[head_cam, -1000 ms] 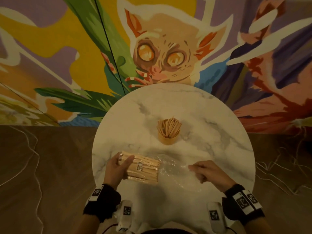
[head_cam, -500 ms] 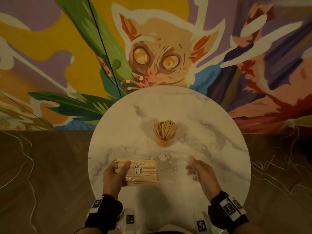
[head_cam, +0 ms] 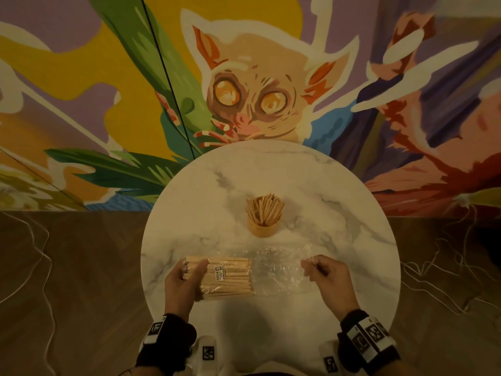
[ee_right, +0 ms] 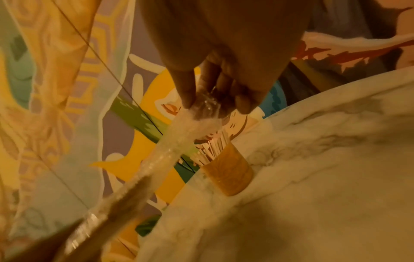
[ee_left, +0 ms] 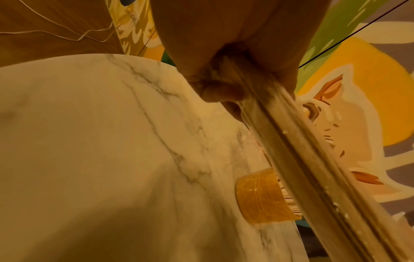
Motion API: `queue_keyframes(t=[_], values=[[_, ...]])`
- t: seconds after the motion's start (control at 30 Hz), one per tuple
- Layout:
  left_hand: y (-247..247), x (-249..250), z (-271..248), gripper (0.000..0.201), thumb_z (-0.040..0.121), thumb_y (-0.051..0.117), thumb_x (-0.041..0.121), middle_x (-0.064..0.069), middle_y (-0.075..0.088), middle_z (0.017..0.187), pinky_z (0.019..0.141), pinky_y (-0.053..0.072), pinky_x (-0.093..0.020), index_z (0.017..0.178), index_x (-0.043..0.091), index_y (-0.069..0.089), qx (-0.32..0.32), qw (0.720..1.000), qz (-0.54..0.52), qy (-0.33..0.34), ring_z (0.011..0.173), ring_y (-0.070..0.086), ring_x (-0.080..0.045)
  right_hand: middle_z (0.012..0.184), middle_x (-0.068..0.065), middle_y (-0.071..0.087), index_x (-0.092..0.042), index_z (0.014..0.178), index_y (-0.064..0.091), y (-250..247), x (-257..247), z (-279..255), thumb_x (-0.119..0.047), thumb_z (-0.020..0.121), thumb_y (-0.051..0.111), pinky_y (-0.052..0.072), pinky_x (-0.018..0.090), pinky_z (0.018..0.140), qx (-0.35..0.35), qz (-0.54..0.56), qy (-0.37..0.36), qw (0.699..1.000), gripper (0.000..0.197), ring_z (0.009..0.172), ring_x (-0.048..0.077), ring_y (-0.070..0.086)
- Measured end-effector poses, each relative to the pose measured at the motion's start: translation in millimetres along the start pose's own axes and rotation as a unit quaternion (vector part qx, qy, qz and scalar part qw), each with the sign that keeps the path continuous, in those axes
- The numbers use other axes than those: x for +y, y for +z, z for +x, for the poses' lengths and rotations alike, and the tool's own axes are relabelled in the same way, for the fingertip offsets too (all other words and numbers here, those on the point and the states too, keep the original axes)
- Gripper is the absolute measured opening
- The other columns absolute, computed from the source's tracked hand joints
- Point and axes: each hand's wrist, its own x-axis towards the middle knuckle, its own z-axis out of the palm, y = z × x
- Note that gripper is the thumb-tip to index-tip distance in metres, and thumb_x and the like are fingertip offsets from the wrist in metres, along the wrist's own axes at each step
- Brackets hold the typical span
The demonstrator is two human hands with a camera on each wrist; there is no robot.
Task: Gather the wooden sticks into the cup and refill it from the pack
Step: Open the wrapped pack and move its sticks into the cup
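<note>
A wooden cup point(head_cam: 263, 226) full of upright sticks stands at the middle of the round marble table point(head_cam: 339, 213). Nearer me, my left hand point(head_cam: 187, 278) grips the left end of a clear plastic pack of wooden sticks point(head_cam: 230, 278), thumb over its top. The pack's empty plastic end point(head_cam: 279, 270) stretches to the right, where my right hand point(head_cam: 320, 272) pinches it. In the left wrist view the stick pack point(ee_left: 313, 168) runs out from my fingers past the cup point(ee_left: 262, 196). In the right wrist view my fingers point(ee_right: 188, 95) pinch the clear plastic point(ee_right: 179, 138), the cup point(ee_right: 228, 170) beyond.
A painted mural wall point(head_cam: 108, 77) rises right behind the table. Thin white cords point(head_cam: 40, 253) trail over the brown wooden floor on both sides. Wrist cameras with black straps sit on both forearms near the table's front edge.
The pack has levelled out and now lies parallel to the table's front edge. My right hand has kept hold of the plastic end, drawn taut to the right.
</note>
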Motion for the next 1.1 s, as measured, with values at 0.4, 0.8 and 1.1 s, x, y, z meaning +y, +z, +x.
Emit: queue_keyframes(t=[0.4,0.8,1.1], values=[[0.5,-8.4,8.8,0.019,0.088,0.067,0.021,-0.008,0.067,0.068,0.038,0.035,-0.021,0.089,0.002,0.062,0.005,1.000,-0.017,-0.018,0.053,0.058,-0.018,0.122,0.030,0.063,0.006,0.081,0.071,15.6,-41.1,-10.3,-0.004,0.086,0.034,0.057,0.050,0.083,-0.207,0.396,0.190,0.874,0.039,0.116,0.042,0.059],[4.7,-6.1,7.6,0.025,0.097,0.052,0.024,0.000,0.050,0.057,0.043,0.029,-0.025,0.075,0.013,0.053,-0.018,0.999,-0.030,-0.001,0.050,0.045,-0.018,0.089,0.031,0.070,0.010,0.103,0.065,40.0,-31.4,-14.2,-0.044,0.089,0.054,0.047,0.031,0.051,-0.140,0.173,0.204,0.953,0.057,0.055,0.030,0.066],[8.2,-3.6,6.4,0.022,0.097,0.052,0.019,0.007,0.049,0.052,0.036,0.027,-0.015,0.075,0.014,0.049,0.042,0.996,-0.064,-0.034,0.040,0.043,-0.007,0.114,0.025,0.068,-0.027,0.134,0.053,34.7,-34.0,-22.3,0.007,0.088,0.058,0.060,0.036,0.062,-0.306,0.206,0.155,0.916,0.058,0.076,0.033,0.071]])
